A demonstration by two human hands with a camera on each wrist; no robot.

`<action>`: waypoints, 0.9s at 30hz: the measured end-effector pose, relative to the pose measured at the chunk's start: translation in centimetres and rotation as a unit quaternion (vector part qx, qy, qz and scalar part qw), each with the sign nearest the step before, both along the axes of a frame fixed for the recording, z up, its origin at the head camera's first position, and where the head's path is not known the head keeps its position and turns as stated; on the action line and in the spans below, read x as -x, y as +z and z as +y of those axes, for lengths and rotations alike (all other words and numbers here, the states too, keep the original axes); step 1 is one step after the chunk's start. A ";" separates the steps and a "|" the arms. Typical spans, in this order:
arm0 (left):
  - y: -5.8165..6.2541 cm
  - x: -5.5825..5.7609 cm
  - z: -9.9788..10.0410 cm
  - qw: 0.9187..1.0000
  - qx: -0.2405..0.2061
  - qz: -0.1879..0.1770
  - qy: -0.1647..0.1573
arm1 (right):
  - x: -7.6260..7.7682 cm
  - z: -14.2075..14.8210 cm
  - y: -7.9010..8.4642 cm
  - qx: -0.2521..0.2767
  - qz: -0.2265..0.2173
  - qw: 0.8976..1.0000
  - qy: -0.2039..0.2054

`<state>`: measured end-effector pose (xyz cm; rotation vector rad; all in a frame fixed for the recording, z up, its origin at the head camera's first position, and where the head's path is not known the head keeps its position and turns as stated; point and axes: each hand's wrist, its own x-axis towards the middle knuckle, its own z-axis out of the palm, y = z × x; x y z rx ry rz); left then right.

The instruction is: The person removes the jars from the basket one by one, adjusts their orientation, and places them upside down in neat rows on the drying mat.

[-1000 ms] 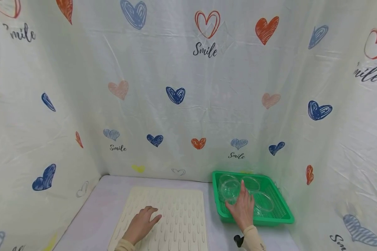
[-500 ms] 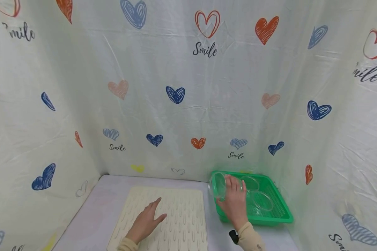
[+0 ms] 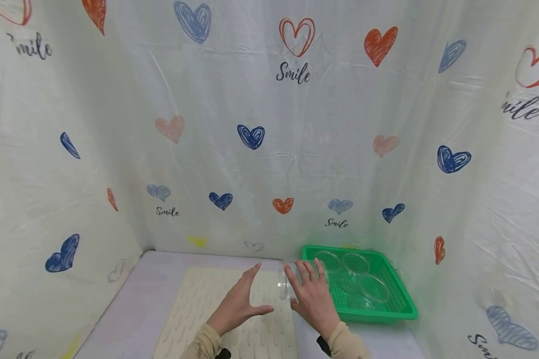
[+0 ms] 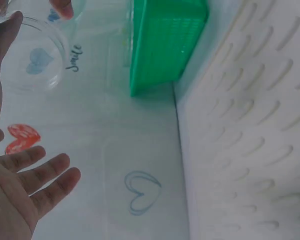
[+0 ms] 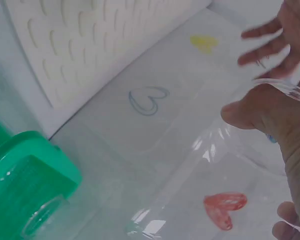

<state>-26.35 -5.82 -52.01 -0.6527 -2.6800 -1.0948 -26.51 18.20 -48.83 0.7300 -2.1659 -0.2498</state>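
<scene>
My right hand point(image 3: 315, 299) grips a clear jar point(image 3: 284, 284) around its side, just left of the green basket. The jar lies on its side in the air, its round rim facing left. My left hand point(image 3: 238, 301) is raised over the cream mat point(image 3: 193, 309), thumb and fingers spread wide towards that rim. In the left wrist view the left thumb overlaps the jar point(image 4: 35, 65); whether it touches cannot be told. From the right wrist, the right thumb point(image 5: 260, 107) shows against the jar's clear wall. The jar's far part is hidden behind the right fingers.
The green basket point(image 3: 377, 315) stands at the back right of the table, with 3 more clear jars point(image 3: 375, 288) in it. A heart-printed curtain point(image 3: 251, 169) encloses the back and both sides. The cream mat has raised oval ridges.
My right hand has lifted the jar out of the basket, moved it left and turned it sideways. My left hand has risen and moved right, towards the jar, with its fingers spread.
</scene>
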 end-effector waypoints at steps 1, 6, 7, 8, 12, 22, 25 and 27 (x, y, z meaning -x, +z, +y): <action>0.2 0.1 0.4 1.000 0.001 0.003 -0.008 | -0.2 -0.2 0.0 -0.008 -0.006 1.000 0.005; 0.5 0.2 1.8 0.999 -0.002 0.009 -0.044 | -1.1 -0.9 -0.2 -0.046 -0.020 0.999 0.008; 0.5 0.1 2.0 0.999 -0.002 0.010 -0.047 | -1.3 -1.1 -0.3 -0.049 -0.022 0.999 0.008; 0.4 0.0 2.2 0.999 -0.002 0.009 -0.048 | -1.4 -1.2 -0.4 -0.051 -0.024 0.998 0.008; 0.2 -0.1 2.6 0.999 -0.004 0.015 -0.047 | -1.8 -1.3 -0.8 -0.046 -0.031 0.998 0.011; 0.0 -0.1 1.4 0.995 -0.065 0.048 -0.056 | -1.5 -0.6 -0.9 0.052 -0.050 0.996 0.055; 0.1 0.0 0.7 0.995 -0.072 0.050 -0.038 | -1.6 -0.1 -0.6 0.180 -0.122 0.974 0.069; 0.2 0.0 0.4 0.996 -0.073 0.052 -0.023 | -1.6 0.2 -0.3 0.301 -0.197 0.929 0.083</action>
